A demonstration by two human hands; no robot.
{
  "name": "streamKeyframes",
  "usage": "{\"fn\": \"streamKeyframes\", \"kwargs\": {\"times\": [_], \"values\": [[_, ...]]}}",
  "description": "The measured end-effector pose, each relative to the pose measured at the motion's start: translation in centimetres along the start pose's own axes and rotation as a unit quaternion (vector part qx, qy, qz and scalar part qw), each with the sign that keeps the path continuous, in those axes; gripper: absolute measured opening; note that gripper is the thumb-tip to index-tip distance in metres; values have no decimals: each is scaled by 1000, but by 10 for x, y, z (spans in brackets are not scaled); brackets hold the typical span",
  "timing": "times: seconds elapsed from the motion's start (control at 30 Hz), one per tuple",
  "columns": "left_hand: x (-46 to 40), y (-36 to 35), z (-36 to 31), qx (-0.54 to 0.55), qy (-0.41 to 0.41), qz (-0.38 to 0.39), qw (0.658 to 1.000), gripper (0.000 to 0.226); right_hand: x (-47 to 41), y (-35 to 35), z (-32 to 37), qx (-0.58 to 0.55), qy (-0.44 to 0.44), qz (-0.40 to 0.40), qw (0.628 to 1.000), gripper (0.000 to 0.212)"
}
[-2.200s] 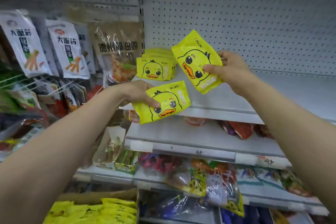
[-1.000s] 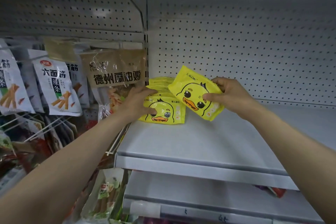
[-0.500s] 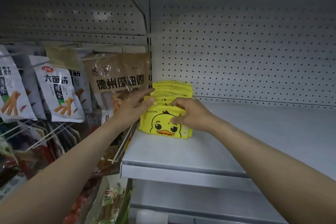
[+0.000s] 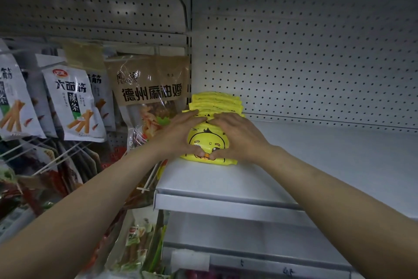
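Shelf edge [image 4: 226, 205]: running below the thumbs; bare shelf is stretching away right of the right-hand fingers, leaving room to slide or withdraw.
Left hand [image 4: 178, 136]: lying flat on the packet [image 4: 207, 143], fingers [image 4: 192, 117] straight, clasping nothing.
Right hand [image 4: 237, 138]: mirroring it, fingers extended, thumb tips meeting low.
Packet: standing under both palms, probably being pressed square against the row.
Row [image 4: 217, 102]: standing just beyond the fingertips.
Hanging bags [image 4: 151, 91]: crowding left of the left-hand fingers.
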State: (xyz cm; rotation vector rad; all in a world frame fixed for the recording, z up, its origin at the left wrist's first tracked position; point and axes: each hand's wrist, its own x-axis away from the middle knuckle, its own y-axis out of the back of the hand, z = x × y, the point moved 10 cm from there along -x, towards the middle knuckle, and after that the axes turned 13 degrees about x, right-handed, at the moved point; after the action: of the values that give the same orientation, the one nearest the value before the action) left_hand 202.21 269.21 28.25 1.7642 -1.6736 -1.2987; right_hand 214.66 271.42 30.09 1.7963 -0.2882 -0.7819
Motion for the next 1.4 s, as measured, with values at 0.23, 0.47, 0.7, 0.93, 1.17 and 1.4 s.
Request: {"fn": "streamKeyframes", "kwargs": {"times": [0.23,0.47,0.7,0.93,1.17,1.4], "values": [[-3,2,-2,-15,-1,-30,999,98,0,3,5,63,-13,-16,998,88],[6,3,-7,-67,76,-39,994,101,11,3,11,78,-21,27,996,84],[50,15,-45,-66,185,-90,976,99,36,45,10,76,-46,71,994,71],[160,49,-117,-100,237,-201,945,67,100,107,55,35,1,51,998,62],[295,75,-188,-141,275,-270,912,58,170,160,144,-39,113,3,993,58],[390,98,-222,-195,275,-286,897,57,206,187,223,-78,166,-38,982,59]]}}
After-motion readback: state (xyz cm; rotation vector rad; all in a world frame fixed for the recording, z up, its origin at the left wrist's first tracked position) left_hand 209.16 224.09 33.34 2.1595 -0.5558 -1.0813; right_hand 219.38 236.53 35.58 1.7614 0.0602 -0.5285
